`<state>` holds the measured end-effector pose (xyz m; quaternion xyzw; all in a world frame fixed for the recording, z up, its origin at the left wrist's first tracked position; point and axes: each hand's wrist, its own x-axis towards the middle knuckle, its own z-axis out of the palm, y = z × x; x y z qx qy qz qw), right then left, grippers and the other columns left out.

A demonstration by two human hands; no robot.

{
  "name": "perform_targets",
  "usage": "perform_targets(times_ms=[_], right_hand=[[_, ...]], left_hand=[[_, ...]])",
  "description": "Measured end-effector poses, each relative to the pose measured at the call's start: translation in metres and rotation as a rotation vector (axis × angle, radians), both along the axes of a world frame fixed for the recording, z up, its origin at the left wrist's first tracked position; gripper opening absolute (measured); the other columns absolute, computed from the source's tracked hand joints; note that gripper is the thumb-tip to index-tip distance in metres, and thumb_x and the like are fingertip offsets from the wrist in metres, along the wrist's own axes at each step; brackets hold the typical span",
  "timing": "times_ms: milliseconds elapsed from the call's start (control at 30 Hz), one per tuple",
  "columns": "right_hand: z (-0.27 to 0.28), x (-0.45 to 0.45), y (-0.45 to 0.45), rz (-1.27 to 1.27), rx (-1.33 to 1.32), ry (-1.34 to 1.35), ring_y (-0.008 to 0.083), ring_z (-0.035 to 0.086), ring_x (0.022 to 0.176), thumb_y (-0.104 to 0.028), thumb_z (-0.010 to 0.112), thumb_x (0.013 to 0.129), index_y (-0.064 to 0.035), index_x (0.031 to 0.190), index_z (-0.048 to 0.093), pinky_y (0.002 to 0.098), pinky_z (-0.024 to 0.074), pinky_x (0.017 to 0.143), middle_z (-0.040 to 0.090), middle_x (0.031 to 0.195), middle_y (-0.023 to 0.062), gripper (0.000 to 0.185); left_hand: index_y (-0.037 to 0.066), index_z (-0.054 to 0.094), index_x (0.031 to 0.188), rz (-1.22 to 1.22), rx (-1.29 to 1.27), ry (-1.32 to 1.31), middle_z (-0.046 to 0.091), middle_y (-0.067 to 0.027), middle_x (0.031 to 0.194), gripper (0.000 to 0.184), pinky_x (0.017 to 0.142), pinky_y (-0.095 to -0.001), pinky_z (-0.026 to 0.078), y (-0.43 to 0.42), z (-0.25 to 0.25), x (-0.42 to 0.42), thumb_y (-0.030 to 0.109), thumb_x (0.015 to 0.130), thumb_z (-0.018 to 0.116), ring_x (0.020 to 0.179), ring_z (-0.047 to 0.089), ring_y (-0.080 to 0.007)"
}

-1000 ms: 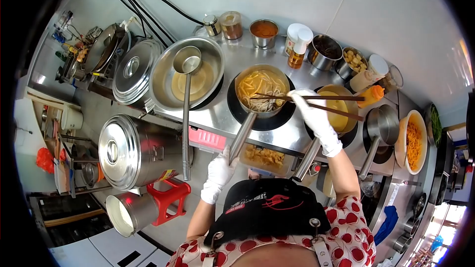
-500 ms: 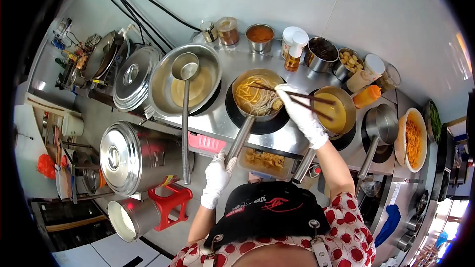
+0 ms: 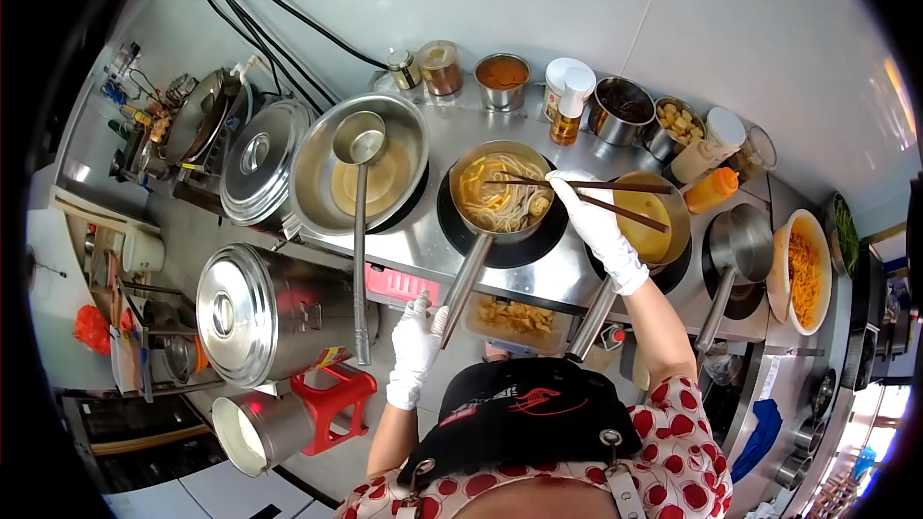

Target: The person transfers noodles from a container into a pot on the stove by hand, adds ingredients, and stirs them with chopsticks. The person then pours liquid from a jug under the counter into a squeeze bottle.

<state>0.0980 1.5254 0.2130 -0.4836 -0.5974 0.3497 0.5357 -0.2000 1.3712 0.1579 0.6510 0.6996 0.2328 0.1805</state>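
Note:
Dark chopsticks point(image 3: 615, 204) are held in my gloved right hand point(image 3: 596, 231), their tips in the noodle pan point(image 3: 524, 234). Pale noodles point(image 3: 500, 211) lie in broth with yellow strips and a round piece at the right side. My gloved left hand point(image 3: 415, 341) is beside the lower end of that pan's handle point(image 3: 468, 281), its fingers loosened and apart. Whether the thumb still touches the handle is hard to see. Right of the noodles, partly behind my right hand, a second pan point(image 3: 678, 221) holds yellow liquid.
A wide steel pan point(image 3: 409, 125) with a long ladle point(image 3: 361, 221) stands left. Seasoning containers point(image 3: 502, 82) line the wall. On the right are an unused saucepan point(image 3: 742, 235) and a bowl of orange shreds point(image 3: 803, 274). A lidded pot point(image 3: 317, 312) and red stool point(image 3: 332, 404) stand below left.
My left hand has loosened from the pan handle and shifted slightly left and down. My right hand has turned the chopsticks flatter, their tips still in the noodles.

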Motion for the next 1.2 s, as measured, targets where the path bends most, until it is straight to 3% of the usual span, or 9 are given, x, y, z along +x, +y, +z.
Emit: perform_targets(times_ms=[133, 167, 267, 300, 400, 667, 867, 1000, 1200], right_hand=[[-0.010, -0.002, 0.000, 0.043, -0.028, 0.008, 0.0118, 0.062, 0.080, -0.008, 0.062, 0.091, 0.0029, 0.094, 0.067, 0.0250, 0.0494, 0.076, 0.068, 0.087, 0.0048, 0.012], [-0.009, -0.005, 0.000, 0.068, 0.040, -0.009, 0.0142, 0.063, 0.074, -0.006, 0.065, 0.087, 0.0028, 0.090, 0.066, 0.0263, 0.0496, 0.068, 0.067, 0.079, 0.0079, 0.009], [-0.011, -0.015, -0.006, 0.112, 0.064, -0.098, 0.0162, 0.063, 0.074, -0.007, 0.065, 0.087, 0.0022, 0.088, 0.065, 0.0279, 0.0498, 0.070, 0.067, 0.079, 0.0080, 0.009], [-0.013, -0.015, -0.006, 0.118, 0.006, 0.004, 0.0170, 0.064, 0.074, -0.007, 0.065, 0.086, 0.0016, 0.088, 0.065, 0.0291, 0.0502, 0.070, 0.067, 0.079, 0.0089, 0.008], [-0.012, -0.004, -0.001, 0.029, -0.058, -0.147, 0.0136, 0.060, 0.075, -0.008, 0.063, 0.089, 0.0024, 0.090, 0.065, 0.0260, 0.0485, 0.073, 0.066, 0.080, 0.0057, 0.010], [0.003, -0.011, 0.001, 0.019, 0.044, -0.065, 0.0117, 0.063, 0.078, -0.006, 0.063, 0.089, 0.0035, 0.094, 0.067, 0.0248, 0.0499, 0.073, 0.069, 0.085, 0.0067, 0.012], [-0.012, -0.028, 0.006, 0.137, 0.042, 0.066, 0.0209, 0.066, 0.090, -0.006, 0.065, 0.087, 0.0024, 0.097, 0.065, 0.0297, 0.0517, 0.082, 0.068, 0.095, 0.0125, 0.013], [-0.032, -0.020, 0.021, 0.154, 0.088, -0.058, 0.0237, 0.065, 0.094, -0.008, 0.063, 0.088, 0.0030, 0.100, 0.064, 0.0302, 0.0505, 0.084, 0.068, 0.097, 0.0131, 0.016], [-0.009, 0.002, 0.010, -0.074, 0.009, -0.014, 0.0120, 0.065, 0.079, -0.013, 0.066, 0.089, 0.0017, 0.096, 0.069, 0.0245, 0.0506, 0.073, 0.071, 0.087, 0.0062, 0.016]], left_hand=[[0.002, 0.058, 0.118, 0.019, -0.024, -0.015, 0.065, -0.0144, 0.097, 0.041, 0.070, -0.0402, 0.051, 0.002, 0.005, 0.002, 0.031, 0.088, 0.064, 0.080, 0.065, -0.0340], [0.003, 0.058, 0.118, 0.027, -0.024, -0.017, 0.065, -0.0144, 0.097, 0.041, 0.070, -0.0401, 0.051, 0.001, 0.005, 0.003, 0.031, 0.088, 0.064, 0.080, 0.065, -0.0340], [0.000, 0.059, 0.118, 0.016, -0.013, 0.017, 0.066, -0.0132, 0.094, 0.040, 0.071, -0.0356, 0.052, 0.001, 0.003, 0.003, 0.027, 0.089, 0.065, 0.079, 0.066, -0.0276], [0.000, 0.059, 0.118, 0.013, -0.010, 0.014, 0.066, -0.0133, 0.094, 0.040, 0.071, -0.0356, 0.052, 0.002, 0.002, 0.003, 0.027, 0.089, 0.065, 0.079, 0.066, -0.0277], [0.001, 0.059, 0.118, 0.010, -0.003, 0.008, 0.066, -0.0134, 0.093, 0.039, 0.070, -0.0357, 0.051, 0.002, 0.000, 0.002, 0.027, 0.089, 0.065, 0.079, 0.066, -0.0281], [0.001, 0.060, 0.117, 0.014, 0.005, 0.043, 0.067, -0.0134, 0.092, 0.038, 0.070, -0.0365, 0.051, 0.001, 0.000, 0.002, 0.027, 0.089, 0.065, 0.078, 0.066, -0.0291], [0.001, 0.060, 0.116, 0.005, 0.019, 0.047, 0.067, -0.0134, 0.092, 0.038, 0.070, -0.0366, 0.052, 0.002, 0.003, 0.005, 0.027, 0.089, 0.065, 0.078, 0.066, -0.0293], [0.001, 0.061, 0.115, -0.004, 0.022, 0.037, 0.067, -0.0133, 0.091, 0.037, 0.070, -0.0364, 0.052, 0.002, 0.003, 0.006, 0.026, 0.088, 0.065, 0.078, 0.066, -0.0288], [0.002, 0.060, 0.115, 0.005, 0.001, 0.016, 0.066, -0.0146, 0.094, 0.039, 0.069, -0.0395, 0.052, -0.001, -0.002, 0.002, 0.030, 0.088, 0.064, 0.080, 0.066, -0.0328]])
